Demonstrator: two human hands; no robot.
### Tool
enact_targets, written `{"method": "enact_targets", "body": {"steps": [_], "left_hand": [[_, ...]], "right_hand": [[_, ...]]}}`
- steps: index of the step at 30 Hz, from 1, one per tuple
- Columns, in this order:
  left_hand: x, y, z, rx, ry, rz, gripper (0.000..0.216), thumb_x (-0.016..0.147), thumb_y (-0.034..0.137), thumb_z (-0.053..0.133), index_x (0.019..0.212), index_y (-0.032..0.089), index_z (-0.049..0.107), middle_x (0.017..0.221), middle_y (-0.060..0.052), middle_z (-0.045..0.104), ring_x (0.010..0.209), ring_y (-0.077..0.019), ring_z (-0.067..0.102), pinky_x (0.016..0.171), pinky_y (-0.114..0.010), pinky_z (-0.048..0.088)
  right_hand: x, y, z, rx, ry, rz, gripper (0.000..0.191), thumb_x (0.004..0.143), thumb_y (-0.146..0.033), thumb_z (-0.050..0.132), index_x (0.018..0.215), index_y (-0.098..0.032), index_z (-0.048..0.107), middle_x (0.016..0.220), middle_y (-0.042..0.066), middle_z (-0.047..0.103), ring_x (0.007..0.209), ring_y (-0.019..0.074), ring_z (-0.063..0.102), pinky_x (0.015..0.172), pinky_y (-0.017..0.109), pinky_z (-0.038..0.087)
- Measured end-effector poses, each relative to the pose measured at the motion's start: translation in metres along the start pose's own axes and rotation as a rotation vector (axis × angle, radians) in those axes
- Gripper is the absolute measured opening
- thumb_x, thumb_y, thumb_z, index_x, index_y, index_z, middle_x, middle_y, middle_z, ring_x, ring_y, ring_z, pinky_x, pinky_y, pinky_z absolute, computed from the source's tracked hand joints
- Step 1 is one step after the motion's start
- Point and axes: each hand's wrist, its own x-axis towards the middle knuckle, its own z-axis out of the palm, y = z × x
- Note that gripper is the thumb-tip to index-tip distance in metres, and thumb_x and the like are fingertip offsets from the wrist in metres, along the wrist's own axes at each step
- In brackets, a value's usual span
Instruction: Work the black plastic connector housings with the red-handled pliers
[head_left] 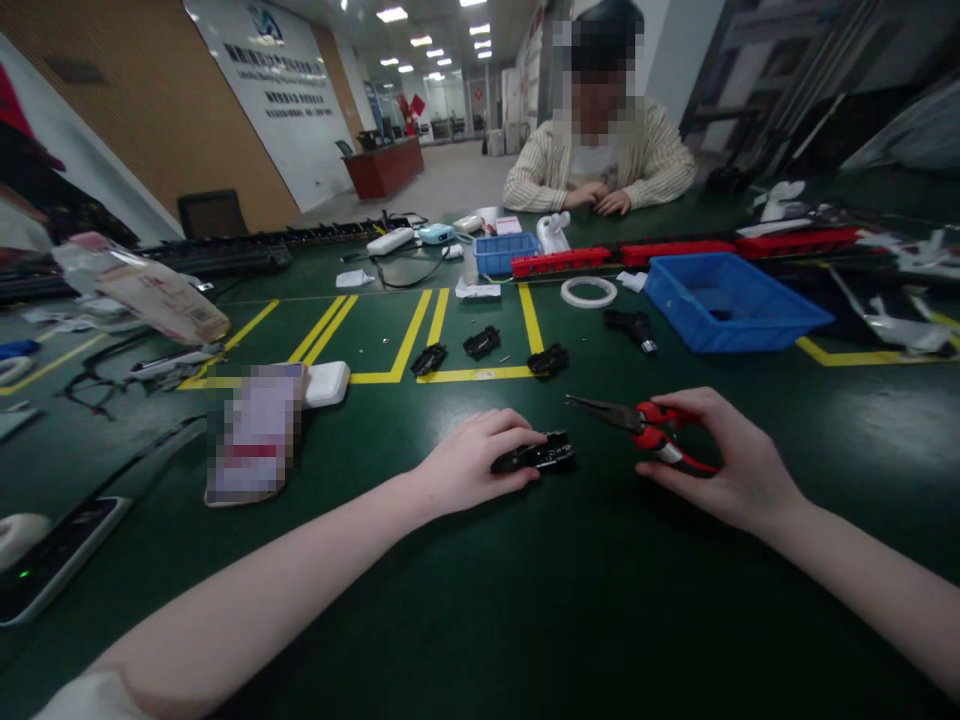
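My left hand is closed around a small black plastic part, its right end showing past the fingertips just over the green tabletop. To the right, my right hand grips needle-nose pliers with red and black handles. Their narrow jaws point left, a short way from the black part and apart from it. Beyond my hands lie three similar black parts: one on the left, one in the middle and one on the right.
A phone and a white case lie left. A blue bin, a tape roll and a small blue basket stand farther back, near red strips. A person sits across the table.
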Motion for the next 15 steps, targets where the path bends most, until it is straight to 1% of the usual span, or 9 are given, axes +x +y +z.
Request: {"method": "enact_targets", "body": {"steps": [3, 6, 8, 11, 13, 15], "left_hand": [[0.0, 0.003, 0.0, 0.041, 0.01, 0.022, 0.028, 0.087, 0.024, 0.061, 0.115, 0.017, 0.059, 0.116, -0.009, 0.059, 0.104, -0.02, 0.057, 0.088, -0.038, 0.05], [0.0, 0.007, 0.0, 0.085, 0.018, 0.027, 0.025, 0.087, 0.021, 0.06, 0.112, 0.017, 0.061, 0.116, -0.008, 0.059, 0.104, -0.0195, 0.058, 0.088, -0.037, 0.051], [-0.001, 0.008, 0.001, 0.101, 0.028, 0.027, 0.024, 0.087, 0.021, 0.06, 0.111, 0.018, 0.061, 0.116, -0.008, 0.059, 0.104, -0.0191, 0.058, 0.088, -0.036, 0.051], [-0.002, 0.009, 0.003, 0.108, 0.043, 0.03, 0.024, 0.087, 0.021, 0.06, 0.11, 0.016, 0.062, 0.115, -0.008, 0.059, 0.104, -0.0188, 0.057, 0.09, -0.035, 0.05], [-0.002, 0.008, 0.005, 0.107, 0.056, 0.031, 0.025, 0.088, 0.022, 0.059, 0.112, 0.016, 0.062, 0.115, -0.008, 0.058, 0.103, -0.0186, 0.057, 0.09, -0.034, 0.049], [-0.002, 0.006, 0.007, 0.103, 0.072, 0.028, 0.026, 0.088, 0.024, 0.058, 0.113, 0.017, 0.061, 0.113, -0.007, 0.058, 0.102, -0.0183, 0.057, 0.089, -0.033, 0.048]], "right_hand": [[0.001, 0.001, 0.004, -0.068, 0.113, 0.014, 0.046, 0.077, -0.036, 0.066, 0.115, -0.02, 0.046, 0.102, 0.01, 0.059, 0.091, 0.0251, 0.061, 0.075, 0.042, 0.052], [0.001, 0.003, 0.007, -0.157, 0.174, -0.006, 0.042, 0.076, -0.03, 0.063, 0.113, -0.022, 0.044, 0.104, 0.01, 0.058, 0.102, 0.031, 0.059, 0.086, 0.053, 0.047], [-0.001, 0.005, 0.008, -0.158, 0.158, -0.063, 0.038, 0.074, -0.022, 0.058, 0.11, -0.023, 0.045, 0.103, 0.009, 0.058, 0.108, 0.032, 0.057, 0.092, 0.057, 0.043], [-0.002, 0.006, 0.008, -0.083, 0.076, -0.148, 0.037, 0.072, -0.014, 0.054, 0.107, -0.023, 0.045, 0.106, 0.01, 0.058, 0.113, 0.0303, 0.056, 0.094, 0.054, 0.045], [-0.002, 0.004, 0.01, -0.06, 0.013, -0.162, 0.037, 0.073, -0.011, 0.052, 0.108, -0.023, 0.046, 0.112, 0.011, 0.058, 0.116, 0.0291, 0.054, 0.094, 0.052, 0.047], [0.0, 0.003, 0.014, -0.07, -0.019, -0.174, 0.037, 0.072, -0.008, 0.05, 0.107, -0.023, 0.048, 0.114, 0.01, 0.059, 0.116, 0.0281, 0.054, 0.098, 0.052, 0.045]]}}
